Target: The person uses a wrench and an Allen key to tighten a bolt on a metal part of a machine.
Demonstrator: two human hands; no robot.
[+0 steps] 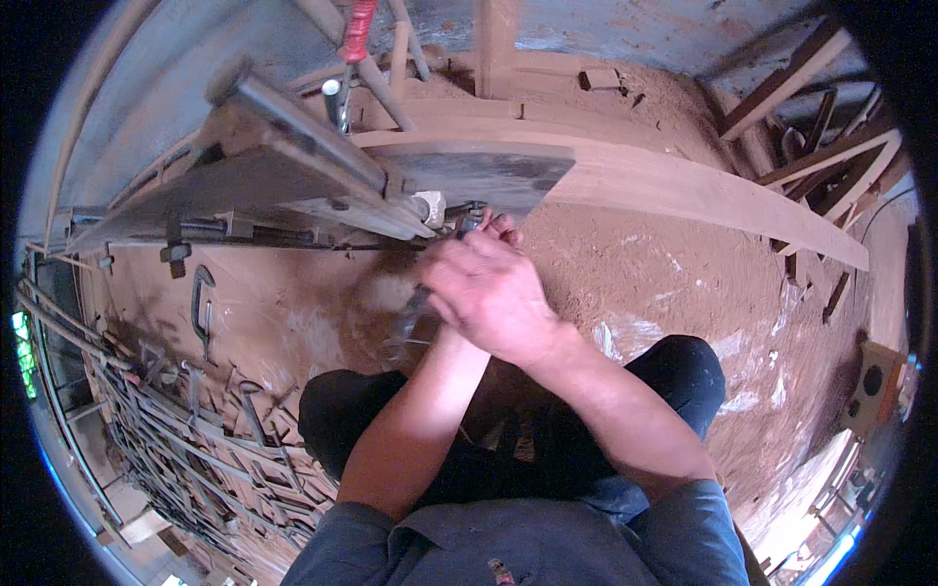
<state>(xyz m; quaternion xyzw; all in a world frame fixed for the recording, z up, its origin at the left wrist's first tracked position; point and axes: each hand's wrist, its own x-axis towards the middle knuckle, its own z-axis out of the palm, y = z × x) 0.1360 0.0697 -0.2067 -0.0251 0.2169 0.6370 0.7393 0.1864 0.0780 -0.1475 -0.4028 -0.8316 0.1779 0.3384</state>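
Observation:
My right hand [489,293] crosses over my left wrist, its fingers curled down around something I cannot make out. A blurred grey metal piece [418,308] shows just beside those fingers. Most of my left hand is hidden beneath the right; only a few bent fingertips [504,229] come out beyond it. They are close to a small dark metal fitting [473,213] under the edge of a dark metal plate [489,171]. Left of the fitting sits a pale block-shaped nut [430,207]. A thick metal bar [303,127] slants down toward it from the upper left.
A long curved wooden board [684,190] runs right from the plate. Many clamps [249,410] lie on the dusty floor at left, one C-clamp [202,308] apart from them. A red-handled tool [358,34] stands behind. Wooden frames [840,176] lean at far right, above a boxy speaker-like object [873,386].

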